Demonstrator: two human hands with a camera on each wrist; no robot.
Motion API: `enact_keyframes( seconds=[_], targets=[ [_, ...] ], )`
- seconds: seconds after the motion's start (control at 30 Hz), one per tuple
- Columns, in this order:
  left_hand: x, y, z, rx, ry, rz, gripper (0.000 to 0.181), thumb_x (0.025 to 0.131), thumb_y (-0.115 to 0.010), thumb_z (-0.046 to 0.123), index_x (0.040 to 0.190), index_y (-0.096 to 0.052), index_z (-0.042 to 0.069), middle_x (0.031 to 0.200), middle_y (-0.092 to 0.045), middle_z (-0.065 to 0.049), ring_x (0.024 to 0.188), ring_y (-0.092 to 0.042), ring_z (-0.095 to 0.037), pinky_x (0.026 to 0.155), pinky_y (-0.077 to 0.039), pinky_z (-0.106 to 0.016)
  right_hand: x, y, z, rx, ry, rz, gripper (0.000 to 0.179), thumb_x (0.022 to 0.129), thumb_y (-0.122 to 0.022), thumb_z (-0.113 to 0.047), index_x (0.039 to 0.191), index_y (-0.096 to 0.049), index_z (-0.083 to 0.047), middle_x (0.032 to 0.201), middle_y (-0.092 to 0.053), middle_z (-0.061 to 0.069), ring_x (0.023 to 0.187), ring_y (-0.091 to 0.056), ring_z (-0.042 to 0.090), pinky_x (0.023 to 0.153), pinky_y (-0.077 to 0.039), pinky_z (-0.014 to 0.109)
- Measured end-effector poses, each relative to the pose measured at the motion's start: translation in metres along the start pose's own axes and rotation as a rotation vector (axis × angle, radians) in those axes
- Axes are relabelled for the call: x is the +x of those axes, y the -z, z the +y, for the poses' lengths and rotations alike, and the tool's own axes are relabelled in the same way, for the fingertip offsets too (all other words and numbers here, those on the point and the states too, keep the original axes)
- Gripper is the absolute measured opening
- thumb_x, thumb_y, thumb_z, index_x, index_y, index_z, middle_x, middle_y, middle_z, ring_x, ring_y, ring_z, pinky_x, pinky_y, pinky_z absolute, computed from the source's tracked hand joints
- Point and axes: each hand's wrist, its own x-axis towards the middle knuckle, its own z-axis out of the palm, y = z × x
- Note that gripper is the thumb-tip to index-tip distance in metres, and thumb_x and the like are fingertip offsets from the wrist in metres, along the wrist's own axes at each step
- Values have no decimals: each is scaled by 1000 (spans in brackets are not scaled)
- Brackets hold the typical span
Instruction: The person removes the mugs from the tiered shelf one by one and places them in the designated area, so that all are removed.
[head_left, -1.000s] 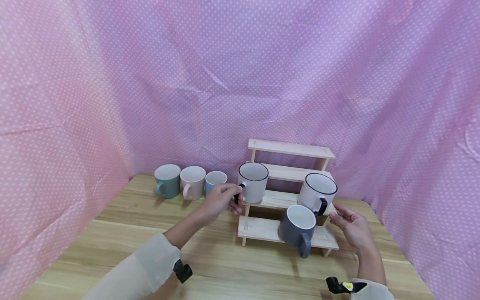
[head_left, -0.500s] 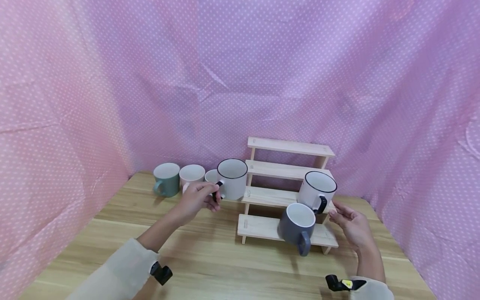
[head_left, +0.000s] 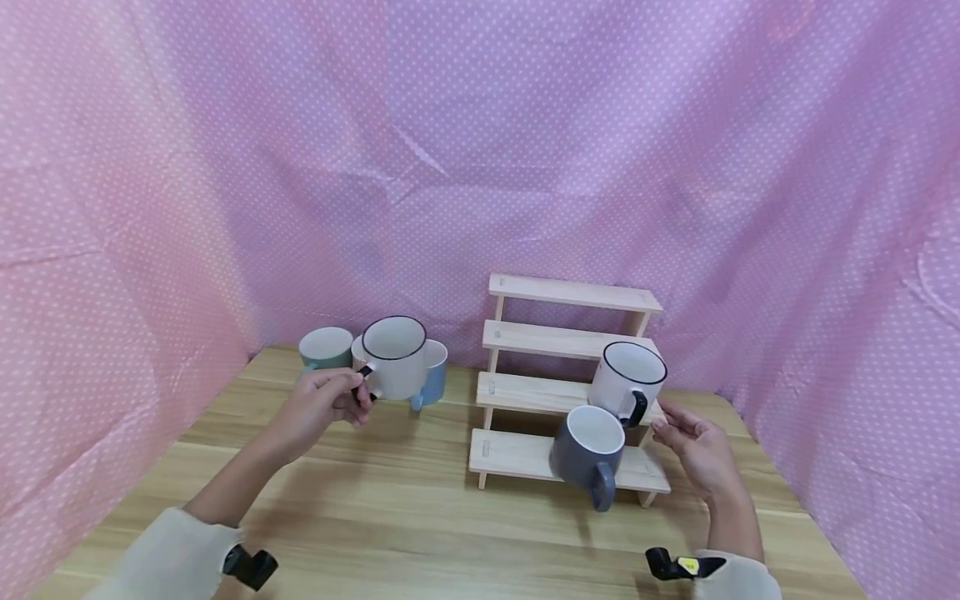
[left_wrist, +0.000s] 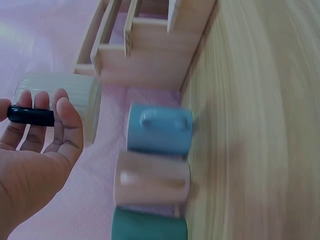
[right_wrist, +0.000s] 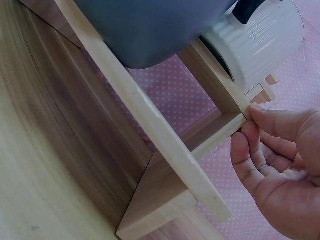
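Note:
My left hand [head_left: 318, 408] holds a white mug [head_left: 401, 375] with a dark rim, its fingers curled round the black handle [left_wrist: 31, 116]. The mug hangs in the air in front of a row of mugs, partly covering the pink one. My right hand [head_left: 701, 454] pinches the right end of a stepped wooden shelf [head_left: 517, 454], thumb and fingers on the board's corner in the right wrist view. A second white mug [head_left: 611, 387] with a black handle sits on the shelf's second step from the bottom. On the lowest step stands a dark grey mug [head_left: 577, 458], handle facing forward.
At the back left of the wooden table [head_left: 420, 517] stand a green mug [head_left: 327, 350], a pink mug [left_wrist: 152, 192] and a blue mug [head_left: 435, 383] in a row. A dotted pink curtain [head_left: 450, 167] closes in the back and sides.
My left hand has carried the white mug leftward, away from the shelf and across in front of the blue mug. The right hand keeps its grip on the shelf's end.

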Motion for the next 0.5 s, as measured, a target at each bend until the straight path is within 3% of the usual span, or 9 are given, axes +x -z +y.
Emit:
enact_keyframes(
  seconds=[0.3, 0.5],
  targets=[
    [-28, 36, -10, -95, -11, 23, 33, 110, -41, 10, 89, -64, -1, 84, -68, -4, 73, -69, -18, 69, -61, -32, 1, 0, 1, 7, -3, 3, 59, 102, -66, -15, 149, -42, 10, 102, -69, -22, 93, -69, 7, 85, -55, 16],
    [-46, 55, -18, -111, -17, 29, 34, 111, -38, 8, 92, -65, -2, 87, -68, -3, 76, -70, -18, 71, -61, -31, 1, 0, -1, 10, 5, 7, 57, 102, -65, -13, 148, -42, 11, 103, -69, -20, 93, -69, 8, 85, -56, 16]
  ],
)
